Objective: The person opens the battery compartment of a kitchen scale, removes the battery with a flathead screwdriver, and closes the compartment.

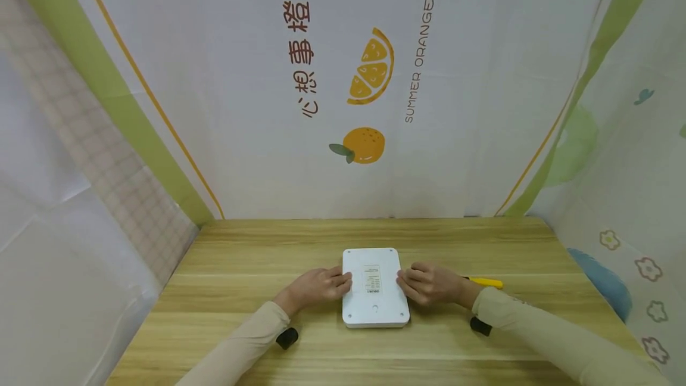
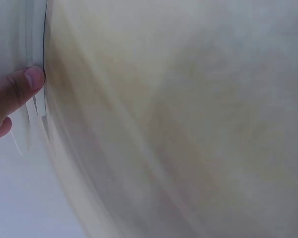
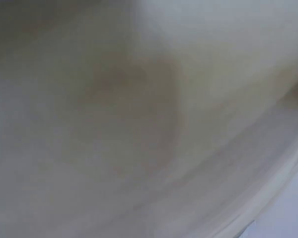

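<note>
A white rectangular device (image 1: 379,308) lies on the table with its underside up. It has a printed label (image 1: 371,279) in the middle and a small screw or screw hole at each corner. My left hand (image 1: 320,285) grips its left edge, fingers over the top; in the left wrist view the thumb (image 2: 34,79) presses along the white side. At the right edge, my right hand (image 1: 426,283) holds the device with curled fingers. The right wrist view shows only a blurred table surface, with no clear sight of that hand.
A yellow-handled tool (image 1: 486,282) lies behind my right wrist, its other end hidden. The wood-grain table (image 1: 257,237) meets a white curtain (image 1: 257,165) printed with oranges at the back. Black wrist-camera pieces (image 1: 287,338) hang under both sleeves.
</note>
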The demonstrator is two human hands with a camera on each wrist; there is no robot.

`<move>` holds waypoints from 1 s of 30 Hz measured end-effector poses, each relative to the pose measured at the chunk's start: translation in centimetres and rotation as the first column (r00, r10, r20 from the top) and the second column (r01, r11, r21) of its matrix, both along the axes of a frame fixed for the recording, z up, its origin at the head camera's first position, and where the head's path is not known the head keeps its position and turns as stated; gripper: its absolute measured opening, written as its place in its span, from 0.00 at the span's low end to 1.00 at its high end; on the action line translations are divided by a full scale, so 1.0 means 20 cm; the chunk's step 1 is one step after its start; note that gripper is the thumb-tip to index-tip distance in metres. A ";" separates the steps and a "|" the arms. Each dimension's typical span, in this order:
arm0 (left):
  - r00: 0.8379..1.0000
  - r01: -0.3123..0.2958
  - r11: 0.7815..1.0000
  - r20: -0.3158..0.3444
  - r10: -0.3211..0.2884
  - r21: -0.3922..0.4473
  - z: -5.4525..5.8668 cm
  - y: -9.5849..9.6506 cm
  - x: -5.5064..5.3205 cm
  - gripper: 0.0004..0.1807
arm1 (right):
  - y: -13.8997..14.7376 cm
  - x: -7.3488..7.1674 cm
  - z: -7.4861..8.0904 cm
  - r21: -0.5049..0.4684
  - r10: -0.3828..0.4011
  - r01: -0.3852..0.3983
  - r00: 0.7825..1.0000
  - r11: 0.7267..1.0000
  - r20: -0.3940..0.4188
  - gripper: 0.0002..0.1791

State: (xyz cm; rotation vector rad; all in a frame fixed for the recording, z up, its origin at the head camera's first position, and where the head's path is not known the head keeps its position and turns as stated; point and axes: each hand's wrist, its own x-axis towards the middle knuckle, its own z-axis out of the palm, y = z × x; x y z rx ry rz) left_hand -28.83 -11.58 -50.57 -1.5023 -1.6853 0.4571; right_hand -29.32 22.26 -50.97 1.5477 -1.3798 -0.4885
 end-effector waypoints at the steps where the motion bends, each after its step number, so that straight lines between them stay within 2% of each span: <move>1: 1.000 -0.008 1.000 0.012 0.008 0.000 0.00 0.00 0.00 0.30 | 0.00 0.00 0.00 -0.004 -0.012 0.012 1.000 1.000 0.010 0.26; 3: 0.998 -0.025 1.000 0.051 0.025 -0.001 0.01 -0.01 0.01 0.20 | 0.01 0.01 -0.01 -0.014 -0.046 0.047 0.998 0.999 0.036 0.26; 5: 0.992 -0.050 0.999 0.119 0.048 0.009 0.02 -0.02 0.02 0.12 | 0.02 0.03 -0.01 -0.027 -0.097 0.100 0.992 0.995 0.085 0.27; 7: 0.972 -0.092 0.995 0.219 0.081 0.038 0.02 -0.04 0.03 0.12 | 0.03 0.07 -0.01 -0.063 -0.164 0.180 0.966 0.982 0.199 0.25; 8: 0.954 -0.123 0.990 0.284 0.099 0.068 0.02 -0.04 0.03 0.13 | 0.04 0.10 0.00 -0.088 -0.195 0.229 0.937 0.969 0.288 0.20; 9: 0.926 -0.164 0.981 0.359 0.117 0.104 0.02 -0.05 0.03 0.14 | 0.05 0.13 0.00 -0.115 -0.229 0.294 0.891 0.949 0.392 0.16; 10: 0.891 -0.217 0.965 0.433 0.134 0.147 0.01 -0.06 0.03 0.14 | 0.05 0.16 0.01 -0.140 -0.253 0.372 0.818 0.918 0.517 0.11; 11: 0.845 -0.280 0.941 0.514 0.146 0.193 0.01 -0.06 0.03 0.13 | 0.05 0.20 0.01 -0.147 -0.264 0.461 0.710 0.875 0.653 0.08; 12: 0.787 -0.349 0.907 0.599 0.147 0.235 0.00 -0.06 0.02 0.12 | 0.05 0.24 0.01 -0.149 -0.243 0.549 0.576 0.823 0.780 0.07; 13: 0.714 -0.422 0.863 0.689 0.129 0.276 -0.01 -0.06 0.01 0.11 | 0.04 0.28 0.01 -0.135 -0.196 0.630 0.427 0.764 0.883 0.08; 14: 0.629 -0.498 0.814 0.771 0.100 0.301 -0.01 -0.05 0.00 0.11 | 0.03 0.32 0.02 -0.100 -0.132 0.701 0.269 0.706 0.954 0.09; 15: 0.527 -0.573 0.760 0.848 0.056 0.306 -0.01 -0.04 -0.01 0.12 | 0.03 0.35 0.02 -0.051 -0.061 0.757 0.119 0.651 0.991 0.09; 16: 0.438 -0.635 0.704 0.899 -0.013 0.319 -0.01 -0.03 -0.02 0.13 | 0.02 0.38 0.03 0.008 0.018 0.798 -0.023 0.603 1.000 0.09; 17: 0.352 -0.690 0.650 0.932 -0.083 0.319 0.00 -0.02 -0.03 0.14 | 0.01 0.41 0.03 0.070 0.091 0.822 -0.146 0.565 0.985 0.09; 18: 0.276 -0.734 0.607 0.950 -0.145 0.306 0.00 -0.01 -0.04 0.16 | 0.00 0.44 0.04 0.116 0.163 0.829 -0.242 0.547 0.957 0.10; 19: 0.213 -0.765 0.573 0.956 -0.203 0.292 0.01 0.00 -0.06 0.18 | -0.01 0.46 0.04 0.156 0.226 0.827 -0.321 0.541 0.920 0.11; 20: 0.165 -0.789 0.550 0.957 -0.239 0.273 0.02 0.02 -0.07 0.19 | -0.02 0.48 0.04 0.194 0.274 0.820 -0.389 0.539 0.880 0.12; 21: 0.126 -0.804 0.537 0.956 -0.267 0.256 0.02 0.03 -0.08 0.20 | -0.03 0.50 0.04 0.221 0.321 0.813 -0.441 0.538 0.838 0.13; 22: 0.102 -0.809 0.536 0.955 -0.278 0.243 0.03 0.04 -0.09 0.20 | -0.04 0.51 0.04 0.245 0.355 0.805 -0.481 0.540 0.801 0.14; 24: 0.047 -0.814 0.547 0.961 -0.274 0.196 0.03 0.05 -0.12 0.21 | -0.06 0.53 0.03 0.267 0.404 0.791 -0.533 0.551 0.744 0.16; 26: -0.004 -0.808 0.570 0.965 -0.263 0.152 0.03 0.08 -0.14 0.20 | -0.08 0.55 0.02 0.284 0.430 0.786 -0.557 0.549 0.711 0.18; 28: -0.053 -0.790 0.603 0.966 -0.254 0.115 0.02 0.09 -0.15 0.21 | -0.10 0.56 0.02 0.283 0.446 0.786 -0.562 0.550 0.696 0.21; 30: -0.073 -0.773 0.628 0.969 -0.236 0.094 0.02 0.11 -0.16 0.23 | -0.11 0.57 0.01 0.270 0.457 0.787 -0.559 0.555 0.692 0.21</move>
